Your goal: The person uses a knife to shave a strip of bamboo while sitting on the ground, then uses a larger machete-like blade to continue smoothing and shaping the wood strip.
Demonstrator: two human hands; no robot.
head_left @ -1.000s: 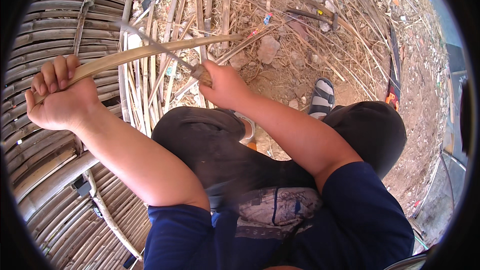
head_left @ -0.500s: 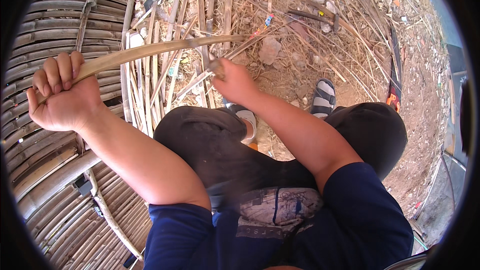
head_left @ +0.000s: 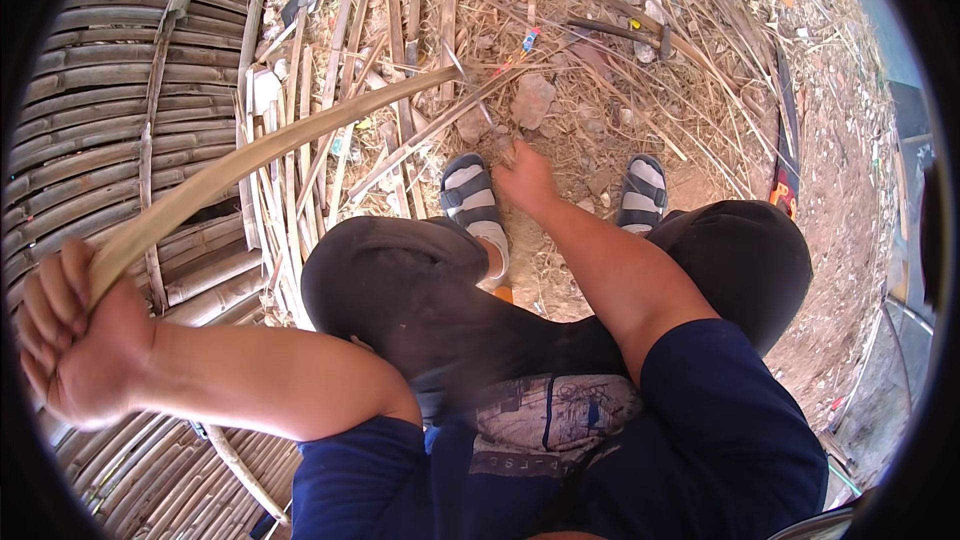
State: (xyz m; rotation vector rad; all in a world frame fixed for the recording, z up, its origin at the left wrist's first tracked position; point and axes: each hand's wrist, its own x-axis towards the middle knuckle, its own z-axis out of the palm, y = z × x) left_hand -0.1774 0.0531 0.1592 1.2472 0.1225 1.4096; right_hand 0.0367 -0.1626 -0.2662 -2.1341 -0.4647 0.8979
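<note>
Head view: the left hand point(head_left: 85, 340), out at the left rim, is wrapping its fingers round the near end of a long, curved, pale tan bamboo strip point(head_left: 262, 162); that grip is fully closed; the strip is slanting up and away past a slatted brown bamboo panel point(head_left: 100, 70) and over loose, dry tan bamboo slats point(head_left: 450, 0); holding it by one end is probably leaving the length free and clear of the legs; the right hand point(head_left: 527, 183) is curling closed round the handle of a thin, grey metal knife point(head_left: 485, 112), the handle mostly hidden; the blade is pointing up and away by the strip's far tip, contact hard to tell; this hold is likely setting the fingers off the edge; the left forearm is lying nearly level, pointing leftward; the right forearm is angling up-left from a dark blue sleeve point(head_left: 700, 370), the fist hanging just beside a dark, strapped sandal point(head_left: 468, 196).
</note>
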